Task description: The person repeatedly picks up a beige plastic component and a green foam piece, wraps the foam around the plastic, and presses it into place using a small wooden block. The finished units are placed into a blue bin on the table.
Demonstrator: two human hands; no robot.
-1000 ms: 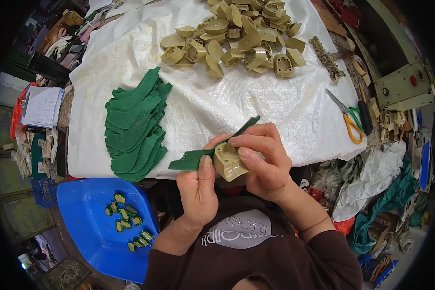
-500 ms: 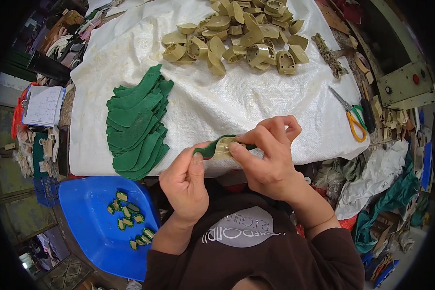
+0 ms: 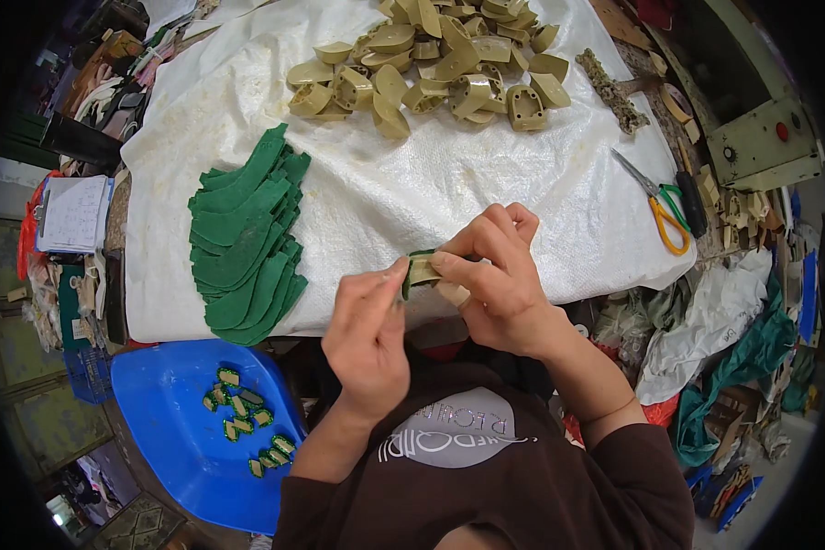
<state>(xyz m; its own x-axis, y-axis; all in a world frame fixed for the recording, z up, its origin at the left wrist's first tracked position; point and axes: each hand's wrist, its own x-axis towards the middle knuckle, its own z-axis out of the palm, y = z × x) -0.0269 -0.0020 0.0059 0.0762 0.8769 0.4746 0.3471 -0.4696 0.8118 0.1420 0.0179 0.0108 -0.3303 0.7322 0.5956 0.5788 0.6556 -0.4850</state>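
Note:
My right hand (image 3: 504, 289) grips a beige plastic piece (image 3: 423, 271) just above the near edge of the white sheet, its thumb and fingers closed around it. A green felt strip (image 3: 407, 280) wraps along the left and far sides of this piece. The fingers of my left hand (image 3: 371, 330) are pinched together on the strip at the piece's left side, hiding part of it. Left of my hands lies a fanned stack of green felt strips (image 3: 247, 238). Farther off is a heap of hollow, curved beige plastic pieces (image 3: 458, 64).
A blue basin (image 3: 179, 440) at lower left holds several green-edged beige pieces (image 3: 238, 412). Scissors (image 3: 660, 213) with orange and green handles rest on the white sheet (image 3: 577, 183) at right. A clipboard with paper (image 3: 73, 213) is far left, and crumpled bags (image 3: 706, 339) lie at right.
My left hand has brought the strip's loose left end in against the beige piece. Both hands and the piece have shifted slightly, and the whole view has moved a little.

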